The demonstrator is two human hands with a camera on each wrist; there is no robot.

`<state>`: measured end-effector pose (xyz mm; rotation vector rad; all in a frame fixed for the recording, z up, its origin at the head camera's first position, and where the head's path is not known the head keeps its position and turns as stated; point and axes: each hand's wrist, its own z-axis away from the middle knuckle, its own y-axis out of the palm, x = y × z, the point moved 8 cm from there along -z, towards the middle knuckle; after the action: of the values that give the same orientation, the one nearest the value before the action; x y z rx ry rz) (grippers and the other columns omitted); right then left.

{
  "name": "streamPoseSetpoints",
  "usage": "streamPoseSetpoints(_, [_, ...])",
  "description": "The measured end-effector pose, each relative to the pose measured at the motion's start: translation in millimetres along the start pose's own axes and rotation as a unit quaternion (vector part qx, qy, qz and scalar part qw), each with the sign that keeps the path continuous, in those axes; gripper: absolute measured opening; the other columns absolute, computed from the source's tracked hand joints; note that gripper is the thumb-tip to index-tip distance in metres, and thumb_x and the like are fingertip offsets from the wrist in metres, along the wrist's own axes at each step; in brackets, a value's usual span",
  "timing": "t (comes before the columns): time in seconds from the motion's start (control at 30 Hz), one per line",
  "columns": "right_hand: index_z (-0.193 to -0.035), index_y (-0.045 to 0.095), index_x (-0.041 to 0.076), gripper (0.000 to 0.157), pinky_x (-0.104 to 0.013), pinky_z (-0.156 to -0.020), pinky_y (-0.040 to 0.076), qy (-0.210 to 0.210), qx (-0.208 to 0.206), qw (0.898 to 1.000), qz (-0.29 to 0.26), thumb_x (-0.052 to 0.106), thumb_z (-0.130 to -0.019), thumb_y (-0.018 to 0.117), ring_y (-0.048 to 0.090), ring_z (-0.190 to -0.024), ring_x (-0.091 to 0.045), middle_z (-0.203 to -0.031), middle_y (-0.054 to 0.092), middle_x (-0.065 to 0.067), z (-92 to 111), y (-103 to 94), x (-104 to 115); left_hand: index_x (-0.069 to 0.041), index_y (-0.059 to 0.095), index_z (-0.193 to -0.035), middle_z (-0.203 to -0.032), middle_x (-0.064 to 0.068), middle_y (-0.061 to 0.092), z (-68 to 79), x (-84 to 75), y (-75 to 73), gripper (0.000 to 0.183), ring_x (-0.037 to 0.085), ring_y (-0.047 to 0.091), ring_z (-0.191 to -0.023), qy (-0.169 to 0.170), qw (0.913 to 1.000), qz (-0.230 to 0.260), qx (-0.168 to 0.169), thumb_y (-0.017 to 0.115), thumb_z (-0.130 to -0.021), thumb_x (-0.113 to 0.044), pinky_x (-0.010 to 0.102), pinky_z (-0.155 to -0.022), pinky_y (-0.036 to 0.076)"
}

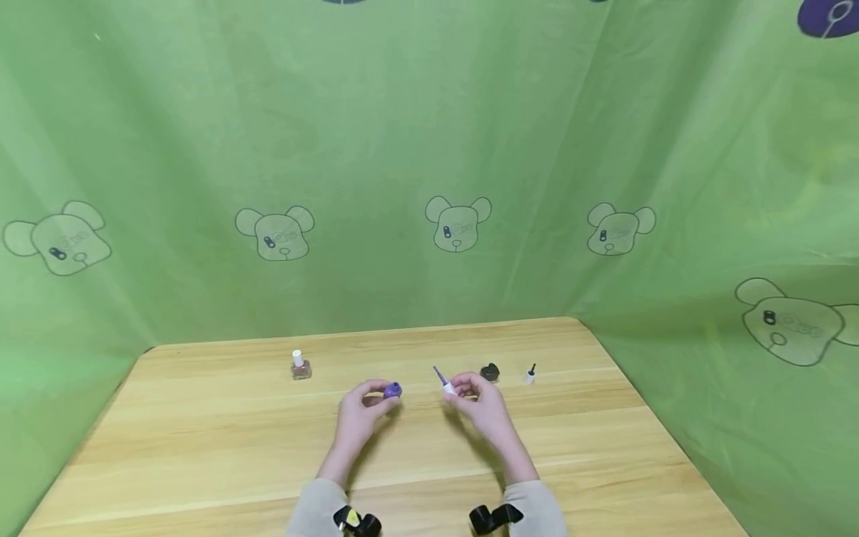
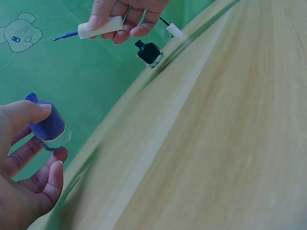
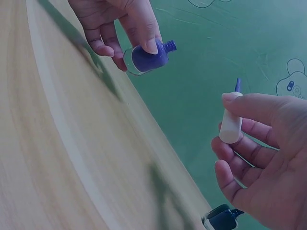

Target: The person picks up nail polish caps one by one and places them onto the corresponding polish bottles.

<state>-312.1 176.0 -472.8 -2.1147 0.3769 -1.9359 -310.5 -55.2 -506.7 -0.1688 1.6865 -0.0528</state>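
Between thumb and fingers, my left hand grips an uncapped bottle of purple nail polish, its threaded neck bare. My right hand pinches the white nail polish cap, whose purple-coated brush points up and away from the fingers. Bottle and brush are apart, both held above the table. Beyond the right hand stands an uncapped bottle of dark nail polish. Its likely match, another white cap with a dark brush, stands brush-up to the right of it.
On the left of the wooden table stands a capped bottle of pinkish-brown nail polish. A green curtain printed with bear heads surrounds the back and sides. Black straps with small devices sit on both sleeved wrists.
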Motion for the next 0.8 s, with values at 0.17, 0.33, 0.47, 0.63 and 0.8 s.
streamPoseSetpoints(0.17, [-0.100,0.067,0.003,0.023,-0.020,-0.076,0.051,-0.020,0.006,0.999,0.024,0.007,-0.079,0.077,0.058,-0.086,-0.013,-0.094,0.067,-0.009,2.5,1.2,9.0,-0.004,0.070,-0.107,-0.112,0.019,0.070,1.6,-1.0,6.2,0.029,0.028,0.070,-0.091,-0.002,0.9999,-0.003,0.015,0.078,-0.080,-0.009,0.024,-0.074,0.060])
streamPoseSetpoints(0.33, [-0.099,0.068,0.004,0.022,-0.020,-0.073,0.048,-0.030,0.010,0.999,0.038,0.009,-0.079,0.077,0.058,-0.089,-0.015,-0.094,0.067,-0.008,4.0,2.1,13.8,-0.006,0.070,-0.107,-0.110,0.017,0.071,2.4,-2.9,10.5,0.029,0.026,0.069,-0.091,0.011,0.9994,-0.021,0.026,0.078,-0.080,-0.012,0.021,-0.075,0.058])
streamPoseSetpoints(0.47, [-0.099,0.069,0.005,0.021,-0.020,-0.072,0.047,-0.042,0.012,0.998,0.049,0.008,-0.079,0.077,0.057,-0.089,-0.015,-0.094,0.067,-0.007,5.0,2.4,16.9,-0.008,0.071,-0.107,-0.110,0.015,0.071,2.7,-3.5,12.5,0.029,0.024,0.069,-0.090,0.015,0.9988,-0.032,0.033,0.079,-0.080,-0.016,0.019,-0.076,0.056])
streamPoseSetpoints(0.63, [-0.100,0.070,0.008,0.020,-0.020,-0.072,0.049,-0.054,0.012,0.996,0.068,0.007,-0.080,0.076,0.056,-0.089,-0.013,-0.095,0.066,-0.005,5.6,2.6,20.3,-0.011,0.071,-0.107,-0.109,0.013,0.072,2.7,-4.5,14.6,0.029,0.019,0.067,-0.088,0.024,0.9976,-0.049,0.043,0.079,-0.080,-0.019,0.023,-0.077,0.056])
streamPoseSetpoints(0.8, [-0.099,0.072,0.011,0.020,-0.021,-0.073,0.049,-0.062,0.012,0.994,0.089,0.008,-0.080,0.076,0.055,-0.087,-0.013,-0.096,0.066,-0.004,6.5,2.0,25.2,-0.012,0.072,-0.106,-0.108,0.012,0.073,3.3,-6.0,16.4,0.027,0.017,0.065,-0.087,0.032,0.9966,-0.060,0.048,0.079,-0.080,-0.020,0.027,-0.078,0.055])
